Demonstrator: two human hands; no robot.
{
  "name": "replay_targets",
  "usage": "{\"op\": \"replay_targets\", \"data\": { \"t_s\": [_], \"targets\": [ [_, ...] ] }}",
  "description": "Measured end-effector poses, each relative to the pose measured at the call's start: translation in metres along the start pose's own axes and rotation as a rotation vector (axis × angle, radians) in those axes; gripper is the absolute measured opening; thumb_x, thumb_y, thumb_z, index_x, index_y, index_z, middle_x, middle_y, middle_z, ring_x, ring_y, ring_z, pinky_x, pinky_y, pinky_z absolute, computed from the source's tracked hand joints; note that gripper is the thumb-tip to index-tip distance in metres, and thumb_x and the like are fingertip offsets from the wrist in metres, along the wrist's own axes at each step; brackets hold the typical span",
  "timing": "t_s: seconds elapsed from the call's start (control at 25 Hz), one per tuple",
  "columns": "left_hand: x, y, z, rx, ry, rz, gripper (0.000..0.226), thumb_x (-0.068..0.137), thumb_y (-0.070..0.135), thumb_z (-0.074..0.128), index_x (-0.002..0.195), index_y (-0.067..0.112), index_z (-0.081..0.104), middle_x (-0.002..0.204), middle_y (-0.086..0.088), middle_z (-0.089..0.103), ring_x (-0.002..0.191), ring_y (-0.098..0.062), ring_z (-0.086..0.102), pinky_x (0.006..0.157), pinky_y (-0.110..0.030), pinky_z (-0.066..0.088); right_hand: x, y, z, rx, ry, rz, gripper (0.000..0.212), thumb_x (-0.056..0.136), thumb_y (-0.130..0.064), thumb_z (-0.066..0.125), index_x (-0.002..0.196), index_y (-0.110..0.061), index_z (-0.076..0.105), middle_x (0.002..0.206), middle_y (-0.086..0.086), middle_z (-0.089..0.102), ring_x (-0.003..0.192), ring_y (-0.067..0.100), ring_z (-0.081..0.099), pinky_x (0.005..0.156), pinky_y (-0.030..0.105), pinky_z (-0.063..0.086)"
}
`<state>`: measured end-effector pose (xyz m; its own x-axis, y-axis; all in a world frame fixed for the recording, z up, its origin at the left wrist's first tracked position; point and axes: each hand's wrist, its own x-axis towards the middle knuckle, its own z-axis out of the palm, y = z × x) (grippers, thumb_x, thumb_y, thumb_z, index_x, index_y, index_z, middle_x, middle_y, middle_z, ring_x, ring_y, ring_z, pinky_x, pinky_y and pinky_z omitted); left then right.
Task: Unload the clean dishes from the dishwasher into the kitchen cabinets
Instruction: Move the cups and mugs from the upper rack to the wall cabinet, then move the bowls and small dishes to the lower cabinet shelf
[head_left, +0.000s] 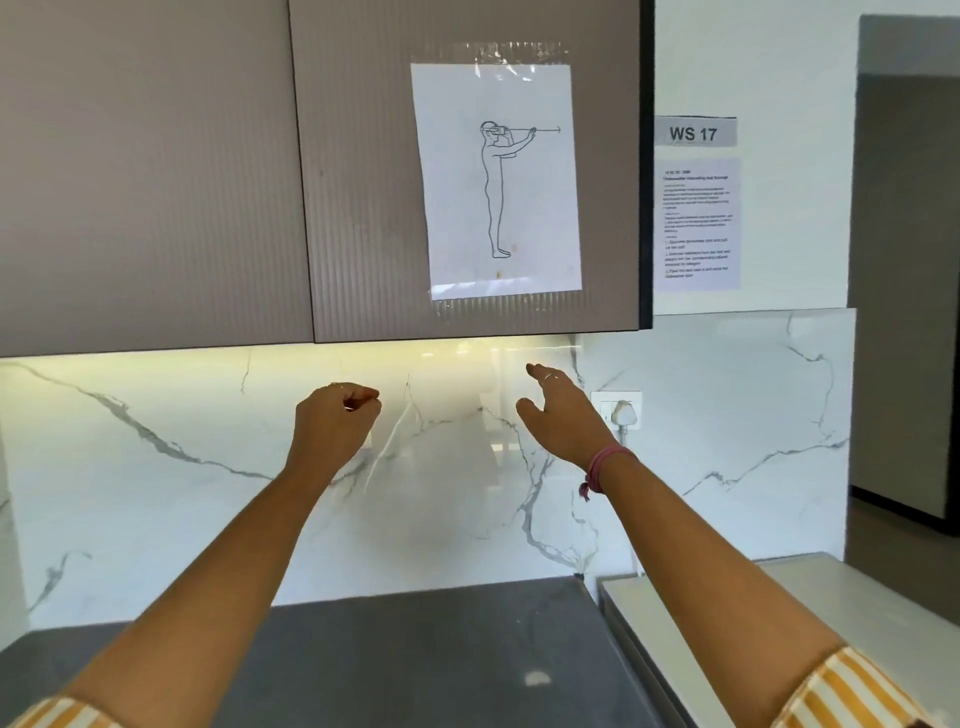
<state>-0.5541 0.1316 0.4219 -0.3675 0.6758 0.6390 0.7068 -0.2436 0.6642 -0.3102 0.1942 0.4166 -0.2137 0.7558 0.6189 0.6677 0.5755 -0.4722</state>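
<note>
Cabinets hang closed above both hands — left clenched empty, right loosely spread.

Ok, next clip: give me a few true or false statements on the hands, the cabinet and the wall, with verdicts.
1. Both cabinet doors are closed. True.
2. The left hand holds a plate. False: its fingers are curled on nothing.
3. The right hand has relaxed fingers and holds nothing. True.
4. The taped sheet shows a standing figure. True.
5. A plug sits in the wall socket left of both hands. False: it is right of them.
</note>
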Motion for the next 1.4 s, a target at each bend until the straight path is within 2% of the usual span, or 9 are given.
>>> {"op": "replay_targets", "data": {
  "t_s": [0.2,0.32,0.48,0.56,0.76,0.88,1.08,1.24,1.4],
  "targets": [
    [-0.094,0.046,0.026,-0.118,-0.005,-0.157,0.019,0.090,0.017,0.061,0.104,0.011,0.072,0.100,0.002,0.067,0.098,-0.017,0.059,0.088,-0.025,0.043,-0.071,0.036,-0.050,0.105,-0.055,-0.002,0.050,0.096,-0.025,0.049,0.144,-0.013,0.037,0.150,0.001,0.036,0.137,0.014,0.036,0.100,0.015,0.022],
    [-0.159,0.068,0.043,-0.181,-0.071,-0.229,0.016,0.089,0.020,0.063,0.103,0.018,0.072,0.097,0.003,0.067,0.096,-0.016,0.062,0.078,-0.016,0.044,-0.122,0.064,-0.067,0.191,-0.082,0.028,0.047,0.096,-0.029,0.052,0.140,-0.017,0.042,0.146,0.000,0.043,0.133,0.015,0.041,0.101,0.017,0.025],
    [-0.256,0.093,0.057,-0.222,-0.148,-0.335,0.013,0.089,0.021,0.062,0.096,0.027,0.072,0.094,0.008,0.069,0.090,-0.011,0.065,0.084,-0.024,0.050,-0.205,0.104,-0.092,0.264,-0.144,0.146,0.046,0.094,-0.027,0.055,0.138,-0.017,0.046,0.143,0.002,0.047,0.131,0.017,0.044,0.101,0.019,0.029],
    [-0.298,0.101,0.062,-0.266,-0.169,-0.371,0.013,0.089,0.019,0.062,0.090,0.029,0.071,0.089,0.008,0.070,0.083,-0.008,0.065,0.082,-0.023,0.050,-0.244,0.120,-0.105,0.319,-0.130,0.206,0.046,0.095,-0.025,0.056,0.138,-0.015,0.047,0.141,0.002,0.049,0.130,0.016,0.045,0.099,0.017,0.030],
    [-0.387,0.118,0.077,-0.315,-0.208,-0.479,0.012,0.090,0.015,0.063,0.094,0.020,0.073,0.084,0.004,0.070,0.075,-0.007,0.062,0.078,-0.025,0.049,-0.346,0.153,-0.128,0.460,-0.042,0.365,0.039,0.093,-0.019,0.059,0.131,-0.013,0.055,0.132,0.002,0.057,0.123,0.015,0.052,0.102,0.023,0.038],
    [-0.443,0.132,0.084,-0.328,-0.225,-0.543,0.012,0.090,0.016,0.063,0.095,0.019,0.073,0.086,0.002,0.071,0.078,-0.012,0.064,0.078,-0.028,0.052,-0.402,0.163,-0.141,0.509,-0.049,0.458,0.035,0.093,-0.018,0.058,0.127,-0.014,0.057,0.128,0.001,0.060,0.119,0.015,0.054,0.104,0.030,0.042],
    [-0.541,0.170,0.092,-0.337,-0.277,-0.613,0.016,0.093,0.020,0.059,0.105,0.014,0.070,0.091,0.001,0.070,0.083,-0.012,0.065,0.075,-0.022,0.053,-0.481,0.169,-0.178,0.534,-0.091,0.519,0.033,0.092,-0.019,0.059,0.125,-0.015,0.059,0.125,0.001,0.062,0.117,0.014,0.056,0.102,0.029,0.044],
    [-0.615,0.202,0.103,-0.369,-0.334,-0.708,0.018,0.094,0.021,0.058,0.108,0.014,0.067,0.094,0.001,0.069,0.088,-0.014,0.066,0.079,-0.023,0.053,-0.544,0.189,-0.217,0.538,-0.102,0.605,0.031,0.092,-0.017,0.060,0.122,-0.014,0.060,0.120,0.001,0.063,0.111,0.015,0.059,0.099,0.031,0.048],
    [-0.680,0.222,0.121,-0.433,-0.405,-0.895,0.019,0.093,0.018,0.059,0.108,0.011,0.068,0.097,-0.006,0.070,0.091,-0.021,0.066,0.087,-0.033,0.053,-0.608,0.228,-0.253,0.561,-0.122,0.785,0.033,0.092,-0.018,0.059,0.125,-0.011,0.058,0.115,0.000,0.063,0.104,0.013,0.060,0.092,0.029,0.048]
  ]
}}
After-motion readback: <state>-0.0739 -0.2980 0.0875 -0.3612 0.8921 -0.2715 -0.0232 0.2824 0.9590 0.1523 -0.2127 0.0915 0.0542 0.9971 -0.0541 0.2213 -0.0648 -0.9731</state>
